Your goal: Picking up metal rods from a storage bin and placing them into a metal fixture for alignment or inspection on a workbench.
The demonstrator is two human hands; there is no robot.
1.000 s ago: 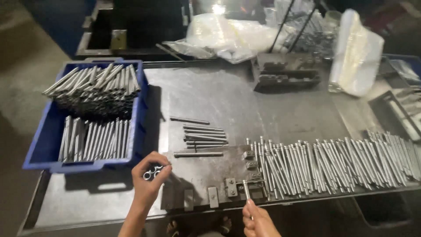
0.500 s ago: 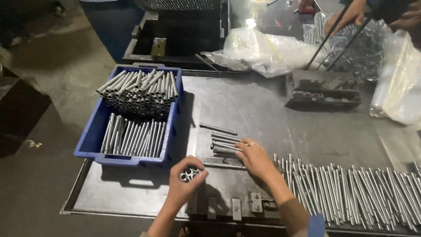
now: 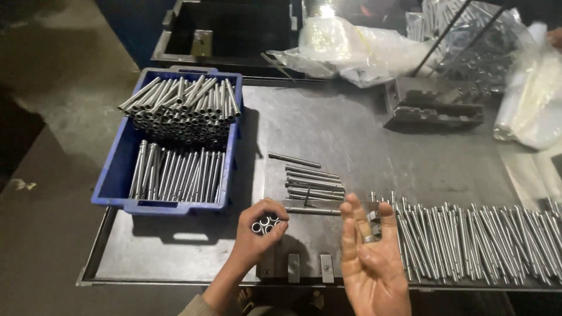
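Left hand (image 3: 257, 231): fist clamped around a small bundle of short metal tubes (image 3: 264, 224), open ends facing the camera. About four tube ends visible; rest hidden in the fist, exact count not possible. Bundle sits above the near edge of the table (image 3: 351, 134), just left of the jig.

Right hand (image 3: 372, 266): palm up, fingers spread, gripping nothing. One ring on a finger. It hovers over the near edge, partly covering the left end of the rod row.

Between and under the hands: one dark metal jig plate (image 3: 304, 263) with two small upright blocks showing on its front.

Just beyond the hands: loose tubes on the table (image 3: 313, 182), about seven, lying side by side, one more set apart and angled above them.

Right: one long row of thin metal rods (image 3: 480, 231) along the near edge, dozens, too many to count.

Left: one blue plastic crate (image 3: 114, 181) holding two batches of tubes, a stacked pile at the far end and a flat layer at the near end. Count not readable.

Far side: one dark metal fixture (image 3: 436, 108), two clear plastic bags (image 3: 357, 50) of parts at least, one black tray (image 3: 234, 29) beyond the table edge.

Nothing lies between the hands and the loose tubes.
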